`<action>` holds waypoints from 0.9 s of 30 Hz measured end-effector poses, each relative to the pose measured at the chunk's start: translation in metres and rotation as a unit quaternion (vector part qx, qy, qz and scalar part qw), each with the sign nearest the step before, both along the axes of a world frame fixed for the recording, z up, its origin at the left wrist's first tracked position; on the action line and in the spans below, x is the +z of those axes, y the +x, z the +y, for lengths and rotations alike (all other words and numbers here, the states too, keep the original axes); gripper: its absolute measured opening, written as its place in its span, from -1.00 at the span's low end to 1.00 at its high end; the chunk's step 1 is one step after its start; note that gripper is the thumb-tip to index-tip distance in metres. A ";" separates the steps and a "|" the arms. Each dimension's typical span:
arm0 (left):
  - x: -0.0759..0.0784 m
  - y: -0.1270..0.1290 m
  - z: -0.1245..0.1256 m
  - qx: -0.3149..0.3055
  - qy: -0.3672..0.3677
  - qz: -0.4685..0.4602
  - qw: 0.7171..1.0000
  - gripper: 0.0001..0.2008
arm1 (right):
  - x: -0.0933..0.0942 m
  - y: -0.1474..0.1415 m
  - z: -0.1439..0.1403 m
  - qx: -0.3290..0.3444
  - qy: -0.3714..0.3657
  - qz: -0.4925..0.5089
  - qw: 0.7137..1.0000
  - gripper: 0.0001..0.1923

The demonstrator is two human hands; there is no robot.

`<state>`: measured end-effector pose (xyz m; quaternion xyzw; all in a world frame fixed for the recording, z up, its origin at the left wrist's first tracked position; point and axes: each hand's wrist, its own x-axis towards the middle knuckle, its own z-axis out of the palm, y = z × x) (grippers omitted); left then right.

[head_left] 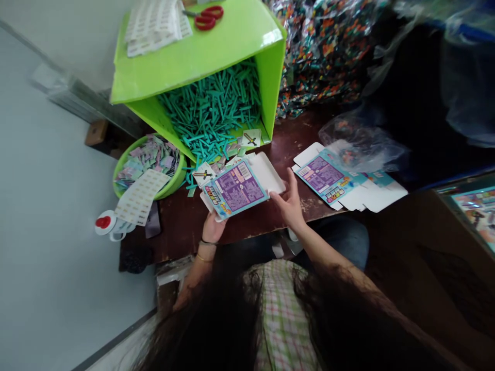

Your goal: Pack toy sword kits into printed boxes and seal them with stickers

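A small printed cardboard box (238,188), blue with a purple panel and a barcode, is held just above the front of the table, its white end flaps sticking out. My left hand (212,228) is closed on its lower left corner, most fingers hidden beneath it. At the right end, my right hand (291,205) has its thumb on the box edge and its index finger extended beside the white flap. Beyond the box lie square cards with pixel pictures, one a sword card (251,138) and another a pickaxe card (203,174).
A green bin (274,82) on its side spills teal plastic sticks (216,103); red-handled scissors (205,18) and label sheets (152,26) lie on top. Left stands a green basket (180,178) of small packets. Flattened boxes (328,178) lie right, under a clear bag (363,139).
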<state>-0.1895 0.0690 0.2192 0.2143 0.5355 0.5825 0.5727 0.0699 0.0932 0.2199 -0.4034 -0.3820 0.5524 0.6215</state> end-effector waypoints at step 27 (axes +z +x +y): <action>-0.046 0.030 0.098 -0.183 0.177 0.457 0.852 -0.84 | -0.076 -0.032 0.043 -0.120 0.033 -0.369 0.921 -0.63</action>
